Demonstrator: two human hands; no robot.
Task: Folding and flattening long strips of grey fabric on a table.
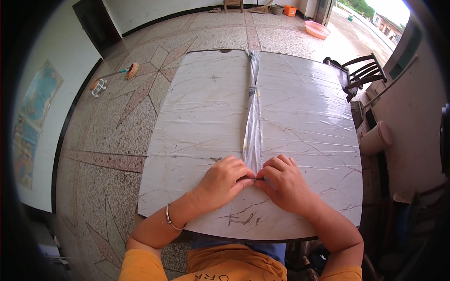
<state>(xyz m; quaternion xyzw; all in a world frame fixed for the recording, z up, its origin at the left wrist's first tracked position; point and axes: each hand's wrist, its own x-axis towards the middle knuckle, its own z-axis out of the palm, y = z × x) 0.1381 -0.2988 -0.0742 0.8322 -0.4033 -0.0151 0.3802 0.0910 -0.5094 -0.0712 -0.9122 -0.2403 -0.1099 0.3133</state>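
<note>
On the pale worktop, pinching with left hand and right hand close together, apparently on the near end of the white strip. Extends away beyond both hands, already gathered narrow along its length; seemingly unfinished at the pinched end.

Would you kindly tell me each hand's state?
Left hand: closed, pinching at the end of the white strip.
Right hand: closed, pinching there too; held piece unclear.

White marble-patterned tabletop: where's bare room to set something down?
Free: the tabletop between its left edge and the long crumpled white strip, and between strip and right edge, both beyond the hands. Crowded: near middle, where left hand and right hand meet at the strip's near end.
</note>
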